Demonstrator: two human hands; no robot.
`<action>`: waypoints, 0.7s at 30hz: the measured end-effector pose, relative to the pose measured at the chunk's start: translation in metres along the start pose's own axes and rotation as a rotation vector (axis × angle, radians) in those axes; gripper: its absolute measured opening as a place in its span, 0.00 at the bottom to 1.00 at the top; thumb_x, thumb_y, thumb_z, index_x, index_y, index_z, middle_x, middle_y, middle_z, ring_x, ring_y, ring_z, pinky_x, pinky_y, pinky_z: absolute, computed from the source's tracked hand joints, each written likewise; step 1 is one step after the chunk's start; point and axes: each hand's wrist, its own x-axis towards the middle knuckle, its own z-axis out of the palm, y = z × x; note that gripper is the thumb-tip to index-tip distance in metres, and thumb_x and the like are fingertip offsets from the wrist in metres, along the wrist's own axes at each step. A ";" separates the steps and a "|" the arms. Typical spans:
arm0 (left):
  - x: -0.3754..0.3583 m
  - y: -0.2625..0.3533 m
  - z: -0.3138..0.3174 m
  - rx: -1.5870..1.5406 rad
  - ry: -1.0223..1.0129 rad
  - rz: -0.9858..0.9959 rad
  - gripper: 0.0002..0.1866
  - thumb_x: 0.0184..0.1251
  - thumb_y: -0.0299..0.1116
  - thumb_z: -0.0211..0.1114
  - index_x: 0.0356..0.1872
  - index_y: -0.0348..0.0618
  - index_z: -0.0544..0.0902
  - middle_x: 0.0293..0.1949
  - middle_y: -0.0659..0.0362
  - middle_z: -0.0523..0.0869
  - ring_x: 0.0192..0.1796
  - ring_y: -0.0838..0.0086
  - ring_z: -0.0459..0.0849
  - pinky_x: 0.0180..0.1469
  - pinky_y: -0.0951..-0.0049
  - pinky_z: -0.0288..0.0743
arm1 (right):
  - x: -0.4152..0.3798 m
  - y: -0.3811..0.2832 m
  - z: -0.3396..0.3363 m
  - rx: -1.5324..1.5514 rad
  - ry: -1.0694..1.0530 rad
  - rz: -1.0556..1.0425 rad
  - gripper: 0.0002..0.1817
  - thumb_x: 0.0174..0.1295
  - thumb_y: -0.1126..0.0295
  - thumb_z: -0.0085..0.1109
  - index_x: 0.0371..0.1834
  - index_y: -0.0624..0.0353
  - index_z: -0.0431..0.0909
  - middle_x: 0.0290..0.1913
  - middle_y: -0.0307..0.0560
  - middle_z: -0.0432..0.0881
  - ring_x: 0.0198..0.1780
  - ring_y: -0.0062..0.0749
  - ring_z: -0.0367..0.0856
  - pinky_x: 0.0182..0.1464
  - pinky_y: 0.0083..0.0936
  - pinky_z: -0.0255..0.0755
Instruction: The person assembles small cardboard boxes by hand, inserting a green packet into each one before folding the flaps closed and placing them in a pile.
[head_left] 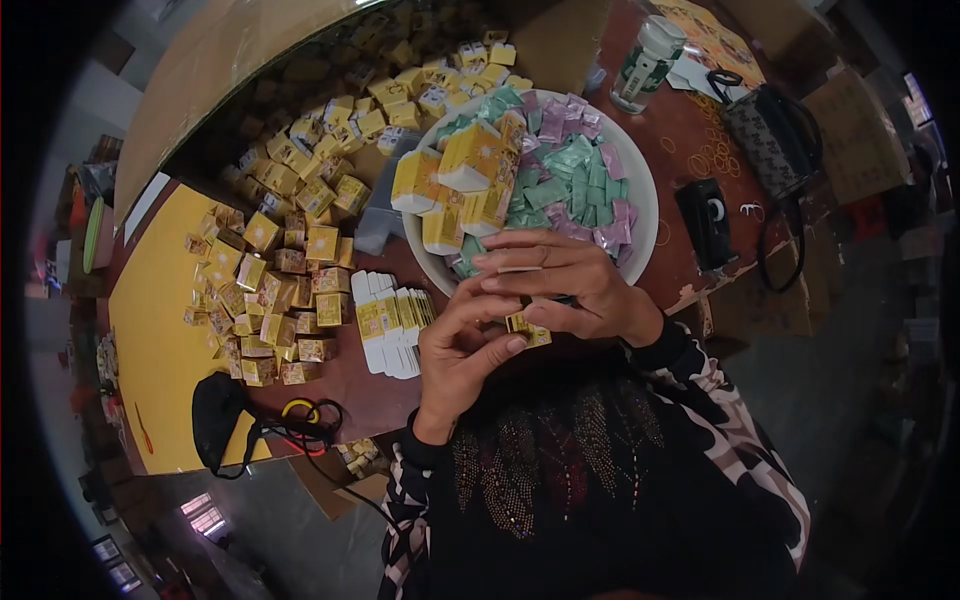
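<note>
Both hands meet in front of my chest at the near rim of a white bowl (648,190). A small yellow box (530,330), partly hidden by fingers, is held between them. My left hand (465,345) closes round it with the thumb at its near side. From the right, my right hand (580,285) curves over the top, its thumb against the same box and its fingers overlapping my left fingertips. The bowl holds green sachets (575,170), purple sachets (565,118) and several larger yellow-and-white cartons (470,160). Left of my left hand lie stacked flat box blanks (390,325).
A heap of small yellow boxes (280,290) covers the left side, beside a large cardboard carton (215,75) full of more. Further right are a bottle (650,65), rubber bands (712,150), a black case (707,225) and a bag (770,140). Black cords (300,430) lie front left.
</note>
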 end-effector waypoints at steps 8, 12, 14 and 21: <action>0.008 0.004 0.006 -0.105 0.175 -0.027 0.29 0.61 0.12 0.69 0.59 0.42 0.65 0.61 0.53 0.73 0.67 0.63 0.75 0.57 0.71 0.83 | -0.001 -0.002 0.007 0.123 0.069 0.105 0.21 0.68 0.60 0.63 0.60 0.56 0.82 0.63 0.45 0.82 0.70 0.53 0.74 0.68 0.43 0.69; 0.007 0.003 0.004 -0.065 0.205 -0.048 0.31 0.61 0.12 0.69 0.60 0.43 0.64 0.61 0.53 0.72 0.67 0.63 0.74 0.57 0.71 0.82 | 0.002 -0.005 0.003 0.174 0.032 0.087 0.19 0.65 0.63 0.67 0.57 0.55 0.85 0.63 0.47 0.82 0.72 0.52 0.70 0.70 0.44 0.67; 0.005 0.002 0.003 -0.001 0.185 -0.053 0.30 0.61 0.12 0.68 0.61 0.42 0.64 0.62 0.52 0.72 0.68 0.62 0.75 0.57 0.70 0.83 | 0.000 -0.006 0.002 0.205 0.018 0.163 0.18 0.65 0.63 0.67 0.56 0.55 0.86 0.62 0.48 0.83 0.72 0.52 0.70 0.71 0.44 0.67; 0.011 0.009 0.015 0.122 0.266 -0.018 0.34 0.61 0.12 0.68 0.65 0.43 0.63 0.60 0.54 0.74 0.62 0.69 0.77 0.50 0.78 0.80 | 0.003 -0.007 0.002 0.351 0.024 0.328 0.15 0.64 0.70 0.67 0.53 0.58 0.87 0.57 0.48 0.86 0.69 0.47 0.75 0.72 0.43 0.66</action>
